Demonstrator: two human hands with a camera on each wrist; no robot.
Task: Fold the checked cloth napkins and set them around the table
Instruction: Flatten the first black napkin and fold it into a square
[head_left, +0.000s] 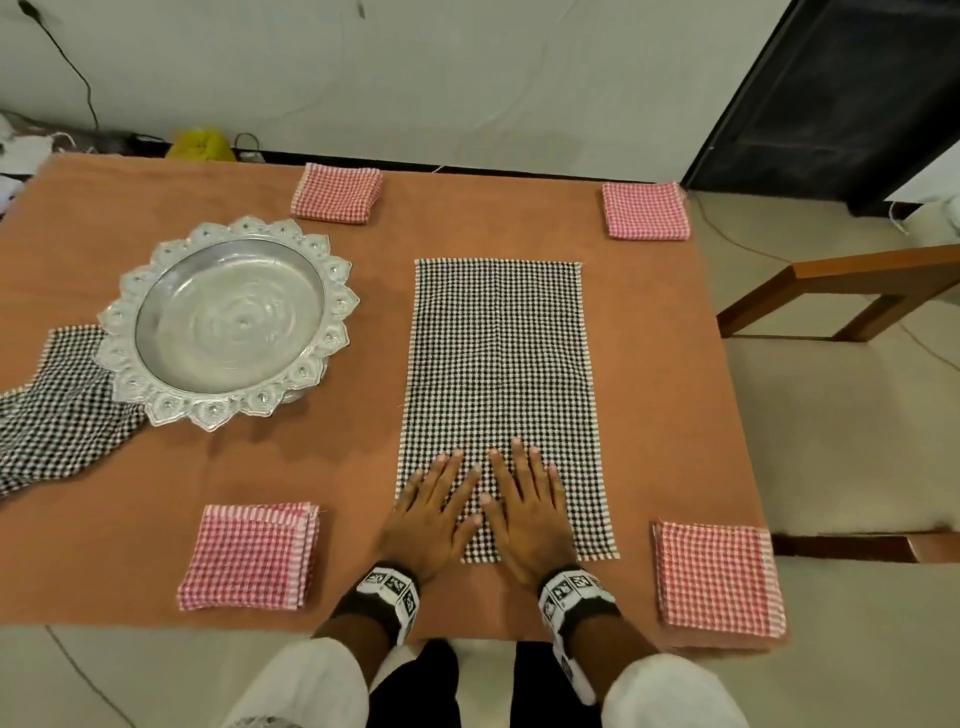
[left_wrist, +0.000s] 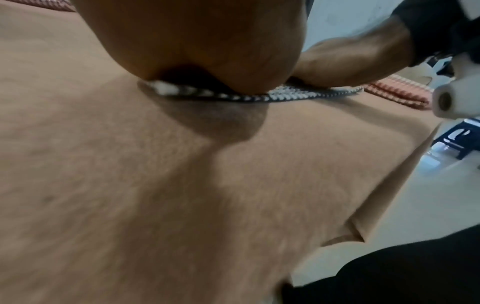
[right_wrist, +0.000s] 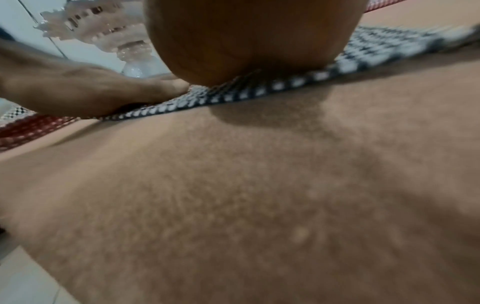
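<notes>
A black-and-white checked napkin lies flat as a long rectangle on the brown table cover. My left hand and right hand press flat side by side on its near end, fingers straight and spread. Folded red-checked napkins sit at the near left, near right, far middle and far right. In the wrist views the palms rest on the napkin's near edge.
A silver scalloped pedestal tray stands at the left, partly on a crumpled black-and-white checked cloth. A wooden chair stands beyond the table's right edge. A yellow bag lies on the floor behind the table.
</notes>
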